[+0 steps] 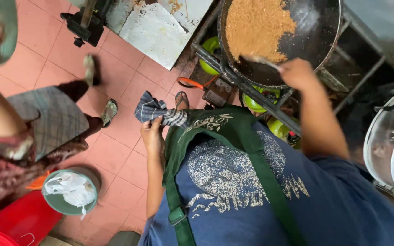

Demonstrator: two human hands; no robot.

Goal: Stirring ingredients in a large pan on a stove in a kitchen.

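Over the wok [318,34], at its near rim, the right hand [297,73] is closed around the handle of a metal stirring tool [263,60]. The tool's shaft runs from the fist up and left into the pan; its working end sits at the near edge of the brown crumbly heap [256,25]. Fingers wrapped tight, no gap seen between them and the handle.

Heap state: even golden-brown, dry-looking, piled on the left half of the wok. The right half of the wok shows bare dark metal. Judgement: the toasting looks well on, since the colour is uniform with no pale patches visible; stirring is in hand, and nothing is lifted out of the wok. How much cooking remains cannot be told from colour alone.

Below and left of the wok, the left hand [152,134] hangs at the apron's edge and grips a checked cloth [158,111], bunched in the fist, fingers curled shut on it. The cloth is well apart from the wok and touches nothing on the stove.

Also noted, left of the wok: another person's legs in sandals on the pink tiled floor [124,54]; a green bucket [53,200] holding a white plastic bag. Right of the wok: steel pot lids [391,146].
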